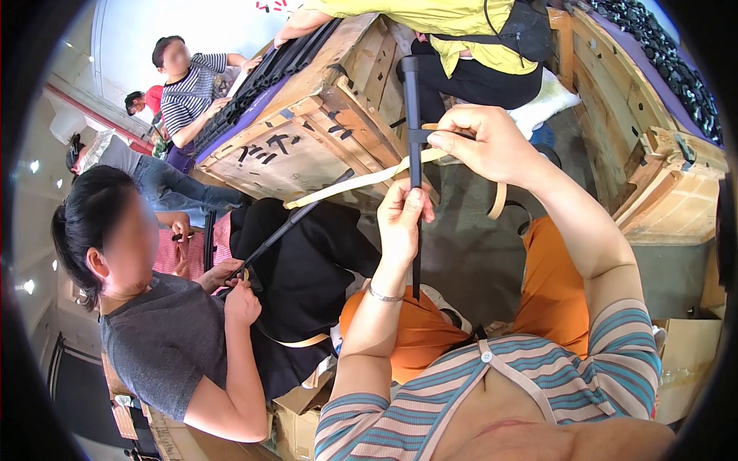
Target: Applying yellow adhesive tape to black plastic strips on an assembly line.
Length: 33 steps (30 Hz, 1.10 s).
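Observation:
In front of me a long black rod (415,170) with a thicker end piece stands nearly upright. My left hand (403,218) is closed around its lower part, thumb on the front. Above it, my right hand (486,144) pinches a short dark band (420,136) that crosses the rod. A long pale-yellow strip (355,184) passes by the rod beneath that band and trails off to the left. More of the strip hangs in a curl (500,201) below my right hand. My right fingertips partly hide how band and strip join.
At my left a seated person (173,307) holds another black rod (296,219). A wooden crate (280,150) ahead bears several black rods. Someone in a yellow top (484,31) sits beyond. At right stands a second crate (669,184) with dark parts; a cardboard box (688,357) is nearer.

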Each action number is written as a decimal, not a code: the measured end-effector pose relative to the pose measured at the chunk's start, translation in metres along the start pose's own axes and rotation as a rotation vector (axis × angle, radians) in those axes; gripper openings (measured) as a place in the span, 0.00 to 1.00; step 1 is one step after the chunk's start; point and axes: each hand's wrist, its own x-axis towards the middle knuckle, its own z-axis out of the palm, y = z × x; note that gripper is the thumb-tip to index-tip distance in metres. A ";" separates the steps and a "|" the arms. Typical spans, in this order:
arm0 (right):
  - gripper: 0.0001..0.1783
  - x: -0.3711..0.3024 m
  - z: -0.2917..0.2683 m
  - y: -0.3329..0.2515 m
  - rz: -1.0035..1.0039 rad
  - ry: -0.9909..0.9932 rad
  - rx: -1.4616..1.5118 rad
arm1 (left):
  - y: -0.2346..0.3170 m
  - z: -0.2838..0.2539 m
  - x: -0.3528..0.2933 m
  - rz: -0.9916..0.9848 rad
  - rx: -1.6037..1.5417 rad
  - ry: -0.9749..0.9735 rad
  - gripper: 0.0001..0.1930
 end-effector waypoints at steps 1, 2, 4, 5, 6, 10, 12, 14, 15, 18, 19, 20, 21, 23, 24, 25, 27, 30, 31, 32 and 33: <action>0.11 -0.001 -0.002 -0.002 0.076 -0.028 -0.016 | 0.003 -0.001 0.000 -0.003 -0.003 0.019 0.12; 0.10 -0.003 -0.004 -0.003 0.080 -0.008 0.034 | 0.006 -0.002 0.000 -0.014 -0.039 0.029 0.13; 0.10 -0.004 -0.008 -0.007 0.058 0.002 0.012 | 0.011 -0.003 0.000 -0.018 -0.096 0.047 0.14; 0.10 -0.004 -0.009 -0.008 0.042 0.006 -0.002 | 0.013 -0.004 0.001 -0.030 -0.086 0.050 0.14; 0.09 -0.004 -0.009 -0.010 0.037 0.014 -0.024 | 0.014 -0.004 0.000 -0.035 -0.110 0.039 0.14; 0.08 -0.006 -0.012 -0.014 -0.016 0.014 -0.018 | 0.019 -0.009 0.000 -0.063 -0.168 -0.004 0.18; 0.09 -0.006 -0.015 -0.015 0.019 -0.018 0.020 | 0.020 -0.011 -0.001 -0.081 -0.202 -0.020 0.19; 0.09 -0.007 -0.018 -0.016 -0.004 -0.017 0.022 | 0.020 -0.012 -0.001 -0.076 -0.208 -0.044 0.21; 0.09 -0.008 -0.019 -0.016 0.004 -0.017 0.021 | 0.020 -0.012 -0.001 -0.076 -0.207 -0.044 0.21; 0.10 -0.008 -0.020 -0.015 0.025 -0.035 0.030 | 0.019 -0.012 0.000 -0.065 -0.211 -0.037 0.22; 0.10 -0.008 -0.020 -0.014 0.028 -0.028 0.023 | 0.019 -0.012 0.000 -0.057 -0.194 -0.034 0.23; 0.10 -0.008 -0.019 -0.013 0.018 -0.016 0.033 | 0.019 -0.012 -0.001 -0.048 -0.176 -0.031 0.23; 0.10 -0.008 -0.019 -0.013 0.007 -0.004 0.042 | 0.020 -0.013 -0.001 -0.046 -0.174 -0.029 0.23; 0.10 -0.008 -0.019 -0.011 -0.026 0.011 0.020 | 0.022 -0.013 -0.001 -0.061 -0.195 -0.065 0.22; 0.10 -0.008 -0.019 -0.011 -0.034 0.020 0.001 | 0.022 -0.013 -0.001 -0.073 -0.186 -0.047 0.22; 0.10 -0.008 -0.019 -0.010 -0.056 0.028 -0.004 | 0.023 -0.013 -0.001 -0.088 -0.213 -0.059 0.21; 0.09 -0.009 -0.020 -0.010 -0.046 0.022 -0.010 | 0.023 -0.012 0.000 -0.102 -0.240 -0.070 0.21; 0.09 -0.010 -0.021 -0.010 -0.035 0.022 0.026 | 0.022 -0.010 0.002 -0.190 -0.261 -0.027 0.19; 0.09 -0.011 -0.021 -0.010 -0.043 0.030 0.020 | 0.023 -0.011 0.004 -0.199 -0.251 -0.004 0.19; 0.09 -0.012 -0.021 -0.010 -0.034 0.031 0.001 | 0.024 -0.013 0.006 -0.231 -0.318 -0.065 0.19; 0.08 -0.012 -0.022 -0.010 -0.030 0.022 -0.005 | 0.025 -0.015 0.008 -0.261 -0.385 -0.126 0.19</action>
